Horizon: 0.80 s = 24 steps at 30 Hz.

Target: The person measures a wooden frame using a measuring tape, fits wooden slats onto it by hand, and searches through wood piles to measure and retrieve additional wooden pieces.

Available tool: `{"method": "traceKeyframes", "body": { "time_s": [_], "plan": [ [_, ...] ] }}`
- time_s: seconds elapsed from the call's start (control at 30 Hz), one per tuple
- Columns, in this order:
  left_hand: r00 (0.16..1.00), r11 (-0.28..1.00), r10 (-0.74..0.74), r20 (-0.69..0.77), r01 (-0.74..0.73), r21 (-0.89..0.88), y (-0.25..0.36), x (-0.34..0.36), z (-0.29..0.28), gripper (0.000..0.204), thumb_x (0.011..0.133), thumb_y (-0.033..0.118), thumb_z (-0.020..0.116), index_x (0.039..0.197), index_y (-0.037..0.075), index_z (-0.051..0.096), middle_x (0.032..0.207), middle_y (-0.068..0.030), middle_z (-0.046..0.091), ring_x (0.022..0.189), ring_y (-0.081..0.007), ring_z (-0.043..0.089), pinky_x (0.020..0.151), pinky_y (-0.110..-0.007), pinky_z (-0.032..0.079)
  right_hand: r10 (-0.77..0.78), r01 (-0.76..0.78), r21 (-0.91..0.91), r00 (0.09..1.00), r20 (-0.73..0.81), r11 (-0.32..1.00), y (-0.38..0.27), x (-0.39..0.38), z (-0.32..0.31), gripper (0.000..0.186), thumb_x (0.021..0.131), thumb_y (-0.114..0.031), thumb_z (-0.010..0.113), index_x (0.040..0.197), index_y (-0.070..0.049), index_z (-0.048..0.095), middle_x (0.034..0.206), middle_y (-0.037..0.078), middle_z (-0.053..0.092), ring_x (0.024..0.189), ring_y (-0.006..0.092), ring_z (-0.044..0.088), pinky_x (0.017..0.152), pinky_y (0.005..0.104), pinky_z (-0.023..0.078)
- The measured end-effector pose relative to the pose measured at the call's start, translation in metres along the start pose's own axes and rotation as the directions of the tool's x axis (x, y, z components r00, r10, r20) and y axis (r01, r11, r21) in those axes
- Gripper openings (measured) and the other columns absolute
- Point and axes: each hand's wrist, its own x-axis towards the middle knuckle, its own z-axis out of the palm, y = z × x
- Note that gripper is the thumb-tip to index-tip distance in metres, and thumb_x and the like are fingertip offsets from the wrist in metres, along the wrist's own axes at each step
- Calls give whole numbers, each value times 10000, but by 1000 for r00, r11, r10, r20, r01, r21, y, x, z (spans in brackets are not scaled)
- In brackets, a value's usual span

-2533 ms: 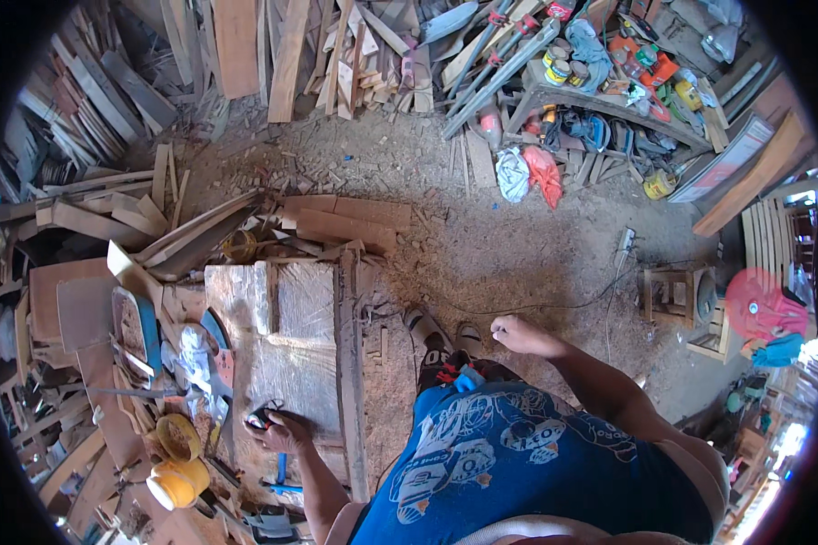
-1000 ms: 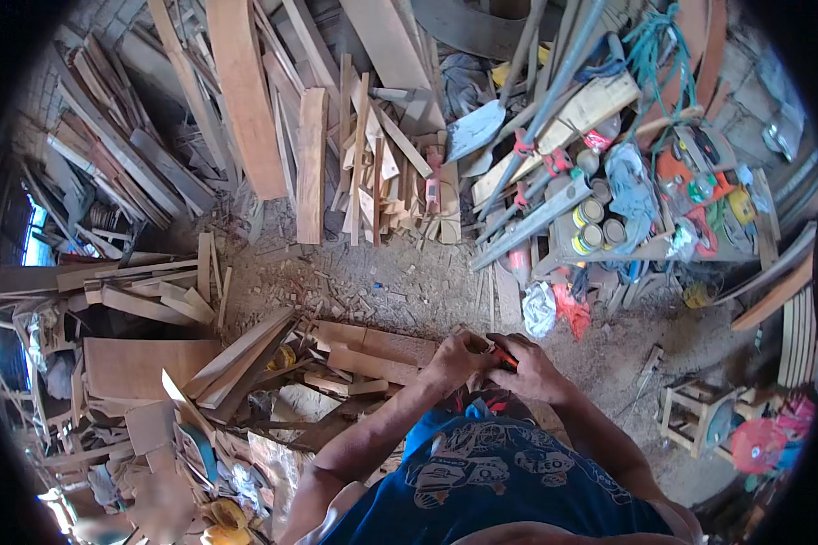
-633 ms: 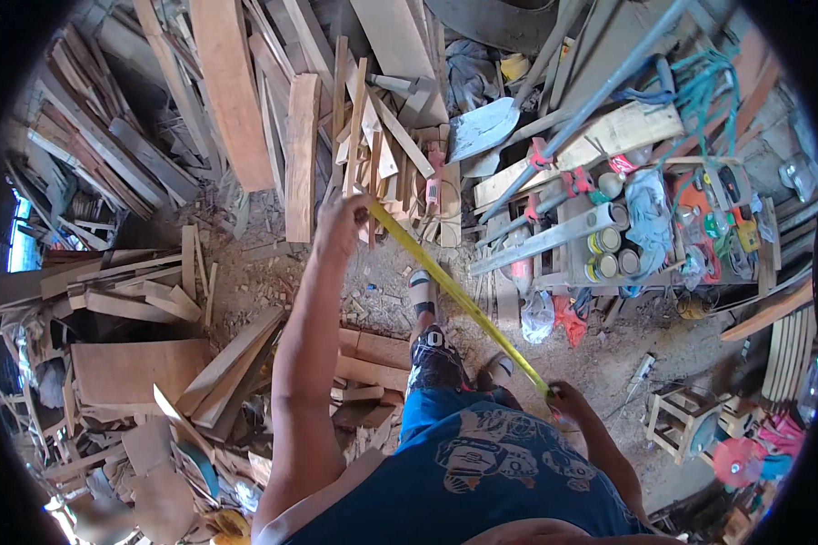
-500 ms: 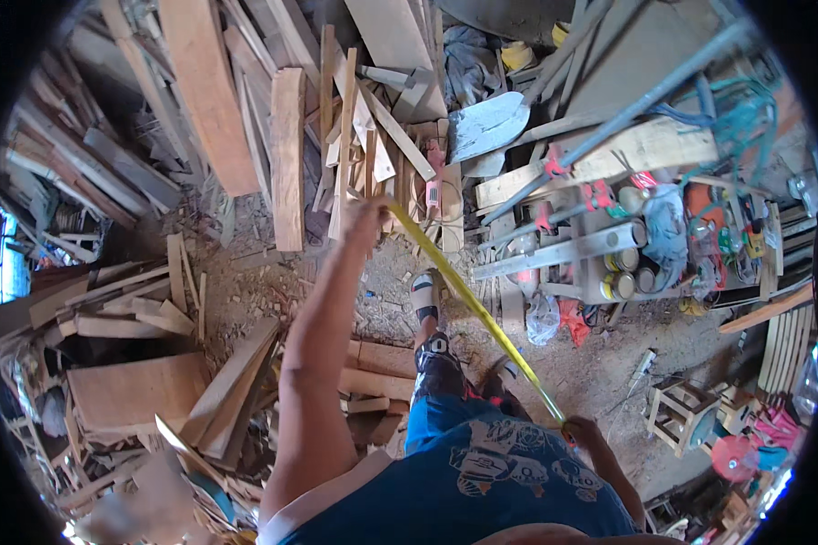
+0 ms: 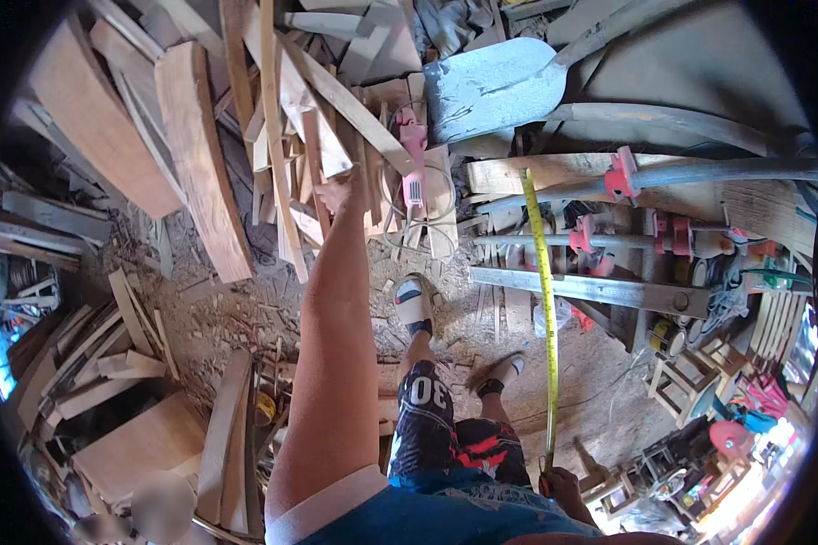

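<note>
Head view: left hand point(image 5: 341, 191) touches crowded planks point(image 5: 282, 136); right hand point(image 5: 563, 481) holds tape measure point(image 5: 545, 309).

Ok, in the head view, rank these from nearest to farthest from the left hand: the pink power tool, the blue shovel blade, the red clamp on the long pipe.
From the left hand, up among the stacked timber:
1. Pink power tool, just to its right on the boards.
2. Blue shovel blade, further right and up.
3. Red clamp, far right on the long pipe.
</note>
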Motion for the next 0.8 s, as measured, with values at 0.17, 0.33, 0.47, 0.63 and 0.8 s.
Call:
{"method": "traceKeyframes", "body": {
  "time_s": [0.17, 0.33, 0.47, 0.63, 0.8],
  "plan": [
    [991, 992, -120, 51, 117, 52, 38, -4, 12, 515, 793, 565, 675, 984, 93, 754, 1230, -176, 437, 931, -322, 629, 903, -411, 526, 30, -35, 193, 999, 32, 981, -31, 20, 29, 204, 898, -147, 612, 961, 19, 712, 734, 48, 645, 629, 104, 586, 592, 262, 483],
    [994, 974, 6, -110, 19, 227, 39, 9, 22, 494, 794, 529, 662, 975, 80, 759, 1202, -141, 491, 1006, -307, 616, 897, -421, 519, -144, 143, 89, 990, 7, 986, -44, 34, 32, 223, 882, -138, 604, 990, 24, 711, 839, 76, 684, 753, 130, 629, 676, 281, 512],
    [986, 980, 160, -54, -152, 128, 26, 29, 14, 475, 775, 350, 715, 1133, 39, 694, 988, -200, 698, 966, -347, 688, 850, -431, 557, -125, 121, 118, 992, 26, 986, -54, 40, 30, 229, 884, -152, 605, 983, 27, 707, 880, 95, 690, 795, 156, 639, 711, 304, 519],
    [723, 648, 496, 480, 59, -760, 2, -3, -43, 477, 838, 320, 712, 1201, 33, 596, 1038, -81, 645, 919, -201, 637, 806, -382, 530, -304, 306, -114, 952, 35, 945, -92, 49, 34, 232, 885, -174, 592, 967, 10, 707, 874, 108, 690, 802, 152, 637, 704, 314, 507],
    [300, 308, 664, 685, 726, -615, -102, -124, -115, 760, 820, 372, 747, 1402, 11, 417, 1279, -156, 577, 1051, -247, 637, 844, -364, 562, -804, 781, -614, 435, 405, 114, -187, 86, 49, 189, 875, -174, 577, 783, -21, 638, 754, 121, 651, 706, 281, 651, 624, 363, 485]
  ]
}}
